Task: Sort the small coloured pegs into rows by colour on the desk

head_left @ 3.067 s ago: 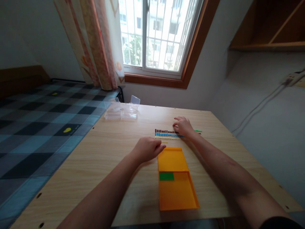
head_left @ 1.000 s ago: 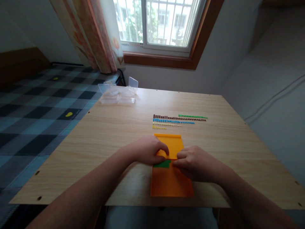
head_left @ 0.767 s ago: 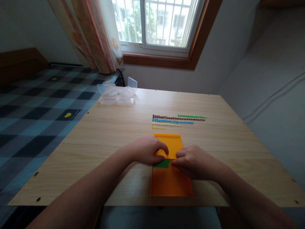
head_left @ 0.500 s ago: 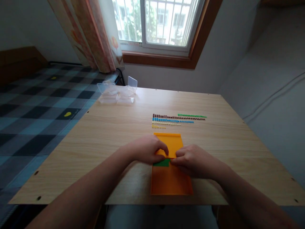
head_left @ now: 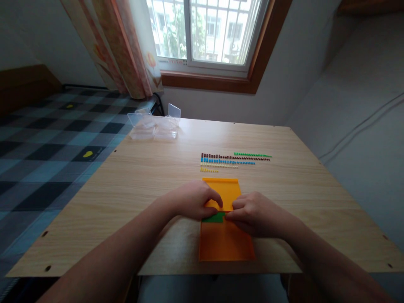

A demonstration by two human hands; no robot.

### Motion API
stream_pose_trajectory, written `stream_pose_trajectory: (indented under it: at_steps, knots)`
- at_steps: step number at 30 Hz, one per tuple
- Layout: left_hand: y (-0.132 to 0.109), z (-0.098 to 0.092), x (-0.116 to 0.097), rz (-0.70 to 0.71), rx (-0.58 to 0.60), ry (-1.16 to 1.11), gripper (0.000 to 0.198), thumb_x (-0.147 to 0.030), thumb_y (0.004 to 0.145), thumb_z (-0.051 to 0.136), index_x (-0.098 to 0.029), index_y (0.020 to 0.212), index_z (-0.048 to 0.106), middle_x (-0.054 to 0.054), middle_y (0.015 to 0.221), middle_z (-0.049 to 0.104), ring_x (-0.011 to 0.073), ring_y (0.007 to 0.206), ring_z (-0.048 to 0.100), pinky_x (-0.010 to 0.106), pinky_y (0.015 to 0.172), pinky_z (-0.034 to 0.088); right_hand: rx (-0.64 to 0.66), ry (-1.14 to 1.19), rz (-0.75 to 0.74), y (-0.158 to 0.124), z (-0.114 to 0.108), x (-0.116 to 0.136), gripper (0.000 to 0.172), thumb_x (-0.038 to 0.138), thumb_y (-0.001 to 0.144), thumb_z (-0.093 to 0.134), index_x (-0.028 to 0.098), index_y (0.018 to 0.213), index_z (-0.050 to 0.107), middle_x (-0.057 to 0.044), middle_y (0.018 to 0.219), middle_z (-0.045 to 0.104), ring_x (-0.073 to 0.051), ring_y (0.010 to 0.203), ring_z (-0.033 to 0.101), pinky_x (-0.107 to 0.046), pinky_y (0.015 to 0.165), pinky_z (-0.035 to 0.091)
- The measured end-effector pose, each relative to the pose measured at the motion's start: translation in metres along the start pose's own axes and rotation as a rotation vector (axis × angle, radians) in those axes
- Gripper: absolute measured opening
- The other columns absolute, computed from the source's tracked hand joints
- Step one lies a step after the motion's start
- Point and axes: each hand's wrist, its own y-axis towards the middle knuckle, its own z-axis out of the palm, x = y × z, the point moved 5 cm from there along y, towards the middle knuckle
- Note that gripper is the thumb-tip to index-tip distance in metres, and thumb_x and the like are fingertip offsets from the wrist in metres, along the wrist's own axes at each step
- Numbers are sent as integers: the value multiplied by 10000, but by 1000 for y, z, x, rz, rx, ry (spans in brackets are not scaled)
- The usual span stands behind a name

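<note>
An orange tray (head_left: 225, 244) lies near the front edge of the table, a raised ridge dividing it into a lighter far half and a darker near half. Flat green pieces (head_left: 213, 217) fill the left end of the near half, against the ridge. My left hand (head_left: 197, 200) is curled over the ridge and grips the tray, its thumb at the green pieces and its index finger bent into the far half. At the right end of the green pieces, my right hand (head_left: 251, 212) pinches its fingertips together. Whatever lies between them is hidden.
Rows of small brown bricks (head_left: 221, 157), blue bricks (head_left: 217, 160), green bricks (head_left: 252, 155) and yellow bricks (head_left: 208, 170) lie beyond the tray. Clear plastic boxes (head_left: 154, 128) with raised lids stand at the table's back left. A bed (head_left: 63, 139) adjoins the left side.
The view has tilted slightly, so the table sits a little lower. My right fingertips have barely shifted, and the green area's right end now shows a small notch.
</note>
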Motion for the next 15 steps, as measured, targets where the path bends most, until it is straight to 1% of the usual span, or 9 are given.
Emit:
stream_pose_trajectory:
  at_steps: [3, 5, 8, 10, 12, 13, 15]
  knots:
    - [-1, -2, 0, 9, -28, -6, 260, -260, 814, 659, -273, 1044, 780, -9, 655, 697, 166, 630, 641, 268, 619, 444, -170, 37, -21, -2, -8, -8, 224, 197, 946, 537, 232, 949, 758, -11, 699, 643, -131, 604, 510, -294, 577, 312]
    - [-2, -4, 2, 16, -73, 5, 233, -267, 835, 644, -269, 1027, 776, -5, 708, 725, 164, 657, 657, 266, 636, 453, -324, 51, 16, -5, -16, -21, 221, 200, 952, 541, 217, 983, 760, -15, 687, 637, -142, 622, 527, -288, 594, 349]
    - [-2, -9, 10, 7, -186, 62, 200, -280, 896, 587, -254, 983, 764, 5, 781, 746, 156, 676, 664, 258, 630, 449, -542, 33, 141, -12, -27, -47, 211, 195, 953, 557, 202, 1005, 762, -31, 714, 668, -161, 674, 568, -292, 657, 418]
    - [-3, -12, 17, -23, -281, 112, 216, -303, 931, 553, -245, 988, 752, 6, 750, 731, 154, 643, 649, 257, 610, 437, -645, 2, 248, -16, -34, -65, 200, 197, 945, 575, 202, 990, 770, -51, 778, 710, -182, 748, 612, -316, 739, 462]
    - [-4, -16, 24, -69, -376, 149, 223, -320, 942, 545, -246, 1024, 738, -2, 699, 706, 156, 618, 637, 257, 601, 432, -709, -18, 360, -17, -40, -84, 185, 215, 932, 602, 205, 973, 782, -65, 829, 734, -204, 819, 640, -332, 788, 481]
    - [-5, -18, 27, -89, -417, 160, 223, -322, 944, 545, -248, 1040, 732, -7, 685, 698, 156, 611, 634, 257, 602, 434, -715, -21, 413, -16, -43, -94, 179, 230, 925, 617, 207, 969, 789, -69, 846, 741, -211, 839, 647, -331, 789, 484]
    - [-8, -21, 32, -120, -484, 171, 223, -324, 945, 548, -248, 1062, 722, -10, 683, 696, 156, 611, 636, 259, 615, 445, -648, -20, 497, -9, -47, -116, 179, 256, 915, 637, 211, 966, 802, -66, 848, 745, -211, 825, 649, -321, 763, 482]
